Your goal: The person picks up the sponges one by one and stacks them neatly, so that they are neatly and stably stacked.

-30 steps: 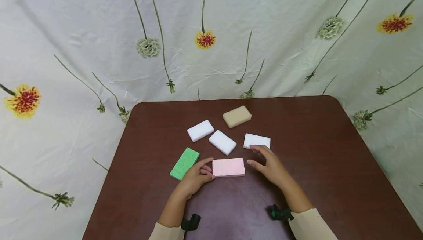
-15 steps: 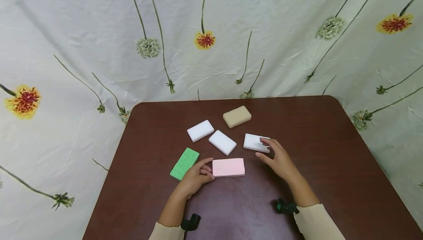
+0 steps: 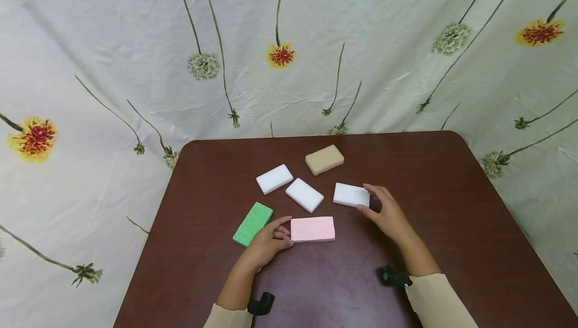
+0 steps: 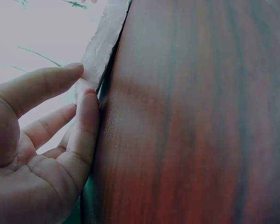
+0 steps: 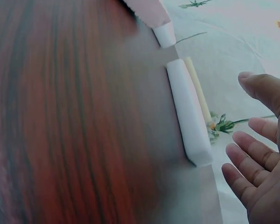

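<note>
In the head view, my left hand (image 3: 267, 243) is at the left end of a pink sponge (image 3: 312, 229), pinching its short side between thumb and fingers; the left wrist view shows the fingertips against the pink sponge (image 4: 100, 51). My right hand (image 3: 389, 215) hovers at the right end of a white sponge block (image 3: 350, 195), thumb and fingers spread about its corner. A gap shows between the right hand (image 5: 266, 172) and the white sponge block (image 5: 189, 114) in the right wrist view. A green sponge (image 3: 253, 223) lies just left of my left hand, partly hidden by it.
Two more white sponge blocks, one at the left (image 3: 274, 179) and one in the middle (image 3: 304, 195), lie on the dark brown table (image 3: 433, 167). A beige sponge (image 3: 324, 160) sits near the far edge. Flowered cloth (image 3: 384, 12) hangs behind the table.
My right hand has moved right, from beside the pink sponge across the white sponge block to its right end. The left hand and the sponges have stayed in place.
</note>
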Tool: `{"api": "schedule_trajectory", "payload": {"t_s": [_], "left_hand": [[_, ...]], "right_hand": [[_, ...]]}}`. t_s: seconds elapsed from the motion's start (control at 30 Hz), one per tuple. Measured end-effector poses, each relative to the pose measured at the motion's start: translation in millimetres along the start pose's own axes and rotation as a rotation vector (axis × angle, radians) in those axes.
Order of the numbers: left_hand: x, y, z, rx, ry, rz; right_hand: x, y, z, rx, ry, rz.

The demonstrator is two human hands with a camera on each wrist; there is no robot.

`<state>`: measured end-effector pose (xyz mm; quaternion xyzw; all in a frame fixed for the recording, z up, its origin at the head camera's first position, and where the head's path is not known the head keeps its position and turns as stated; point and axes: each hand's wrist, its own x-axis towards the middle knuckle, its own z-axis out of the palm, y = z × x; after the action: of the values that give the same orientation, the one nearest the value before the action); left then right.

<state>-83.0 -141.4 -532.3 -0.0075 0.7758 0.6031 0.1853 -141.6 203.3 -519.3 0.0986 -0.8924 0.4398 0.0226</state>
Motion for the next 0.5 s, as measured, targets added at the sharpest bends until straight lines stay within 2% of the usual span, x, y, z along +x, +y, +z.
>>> {"api": "schedule_trajectory", "payload": {"t_s": [0.5], "left_hand": [[-1.9, 1.9, 0.3, -0.007, 0.007, 0.001]], "right_hand": [[4.4, 11.4, -3.7, -0.099, -0.070, 0.118]]}}
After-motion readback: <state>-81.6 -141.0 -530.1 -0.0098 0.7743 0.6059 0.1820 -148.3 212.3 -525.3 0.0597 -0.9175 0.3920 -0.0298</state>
